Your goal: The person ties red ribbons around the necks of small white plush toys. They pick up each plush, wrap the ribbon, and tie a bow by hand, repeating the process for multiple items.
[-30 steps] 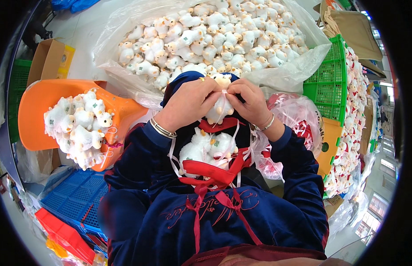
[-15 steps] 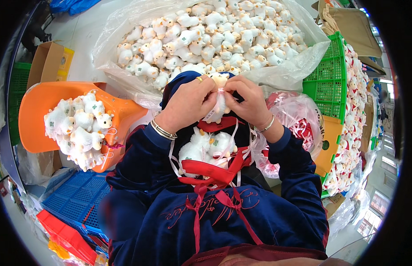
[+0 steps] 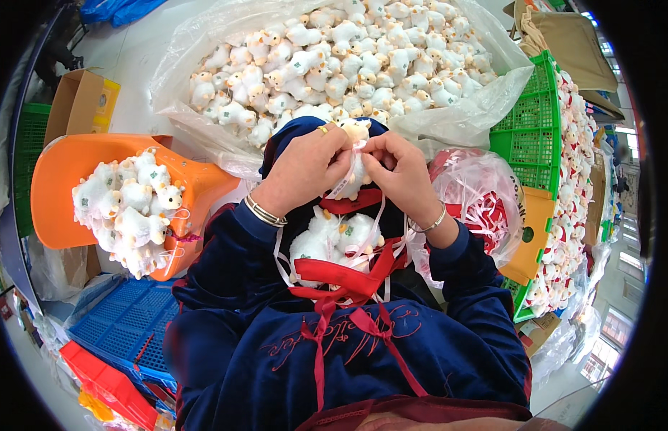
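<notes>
A small white plush animal [image 3: 358,172] with a cream head stands upright between my hands, over my lap. My left hand [image 3: 305,171] is closed on its left side, thumb and fingers pinching near the neck. My right hand [image 3: 403,171] pinches a thin pale pink ribbon [image 3: 340,186] at the toy's neck; the exact hold is partly hidden by the fingers. One ribbon tail slants down across the toy's front. Below, more white plush animals [image 3: 316,242] lie in my lap among loose pale ribbons and a red fabric band [image 3: 341,277].
Ahead lies a large clear plastic bag [image 3: 183,118] heaped with white plush animals. An orange chair [image 3: 57,187] at left holds a bunch of them. At right are a bag of red and pale ribbons [image 3: 485,208] and a green crate [image 3: 524,140]. A blue crate [image 3: 122,320] stands lower left.
My right hand has shifted slightly at the toy's neck, and the ribbon there now runs slantwise down the front. My left hand stays nearly still. The ribbon bag at right looks slightly shifted.
</notes>
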### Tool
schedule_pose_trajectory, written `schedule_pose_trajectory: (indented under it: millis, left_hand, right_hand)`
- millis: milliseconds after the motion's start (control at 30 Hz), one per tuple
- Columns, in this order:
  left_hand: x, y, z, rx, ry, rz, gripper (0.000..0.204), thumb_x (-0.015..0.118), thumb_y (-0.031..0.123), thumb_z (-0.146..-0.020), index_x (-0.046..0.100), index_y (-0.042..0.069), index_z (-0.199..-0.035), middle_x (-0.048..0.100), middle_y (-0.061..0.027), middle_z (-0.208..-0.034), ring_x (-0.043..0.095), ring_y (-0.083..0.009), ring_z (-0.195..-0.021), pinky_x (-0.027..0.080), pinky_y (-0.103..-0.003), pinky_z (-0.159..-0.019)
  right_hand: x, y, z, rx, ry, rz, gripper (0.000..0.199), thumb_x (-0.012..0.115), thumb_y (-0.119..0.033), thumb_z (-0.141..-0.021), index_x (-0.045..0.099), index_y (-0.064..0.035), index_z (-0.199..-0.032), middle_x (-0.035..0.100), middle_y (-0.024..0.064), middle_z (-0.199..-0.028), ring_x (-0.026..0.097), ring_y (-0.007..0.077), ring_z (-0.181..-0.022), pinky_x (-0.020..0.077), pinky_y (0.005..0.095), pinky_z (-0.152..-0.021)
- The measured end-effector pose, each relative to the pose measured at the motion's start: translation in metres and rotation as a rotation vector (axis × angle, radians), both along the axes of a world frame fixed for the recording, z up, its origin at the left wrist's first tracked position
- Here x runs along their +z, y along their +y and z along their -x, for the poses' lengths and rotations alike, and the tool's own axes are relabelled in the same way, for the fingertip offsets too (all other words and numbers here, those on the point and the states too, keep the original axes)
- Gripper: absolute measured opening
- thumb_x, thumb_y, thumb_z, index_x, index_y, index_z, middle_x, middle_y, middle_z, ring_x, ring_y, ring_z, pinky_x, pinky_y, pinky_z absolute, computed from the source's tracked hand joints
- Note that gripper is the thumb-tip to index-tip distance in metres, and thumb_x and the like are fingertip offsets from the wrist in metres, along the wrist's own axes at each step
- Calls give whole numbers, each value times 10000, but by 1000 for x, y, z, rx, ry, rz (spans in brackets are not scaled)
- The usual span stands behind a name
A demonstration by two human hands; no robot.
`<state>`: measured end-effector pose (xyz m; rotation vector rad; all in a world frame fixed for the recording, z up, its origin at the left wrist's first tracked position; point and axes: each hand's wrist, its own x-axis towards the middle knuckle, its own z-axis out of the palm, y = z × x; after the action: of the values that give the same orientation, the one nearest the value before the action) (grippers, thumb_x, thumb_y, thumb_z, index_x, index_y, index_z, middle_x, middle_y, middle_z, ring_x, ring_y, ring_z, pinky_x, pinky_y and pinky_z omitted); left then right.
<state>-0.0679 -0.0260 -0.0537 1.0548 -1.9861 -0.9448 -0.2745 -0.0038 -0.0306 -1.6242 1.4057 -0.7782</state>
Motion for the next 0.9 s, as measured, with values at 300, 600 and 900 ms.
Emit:
schedule_pose_trajectory:
  millis: [300, 600, 900]
  left_hand:
    - [1, 1, 1, -2, 20, -34, 149, 672, 143, -910, 598, 15, -933, 633, -172, -849, 648, -361, -766, 518, -436, -674]
    - [-3, 1, 1, 3, 40, -6, 151, 663, 139, -914, 584, 12, -938, 633, -182, -842, 648, -373, -770, 516, -443, -671]
    - [-7, 4, -1, 36, 7, -60, 195, 675, 183, -931, 566, 22, -942, 639, -173, -849, 651, -370, -778, 508, -447, -661]
  right_hand:
    - [-12, 0, -5, -50, -212, -93, 100, 691, -69, -951, 672, -2, -1023, 646, -30, -857, 515, 8, -699, 426, 197, -607]
    - [-14, -4, 0, 9, -185, -82, 102, 693, -76, -961, 681, -3, -1032, 666, -26, -886, 570, 22, -762, 483, 204, -672]
    - [-18, -6, 4, 50, -44, 101, 110, 711, -56, -913, 677, 12, -993, 684, 35, -874, 618, 86, -717, 516, 247, -638]
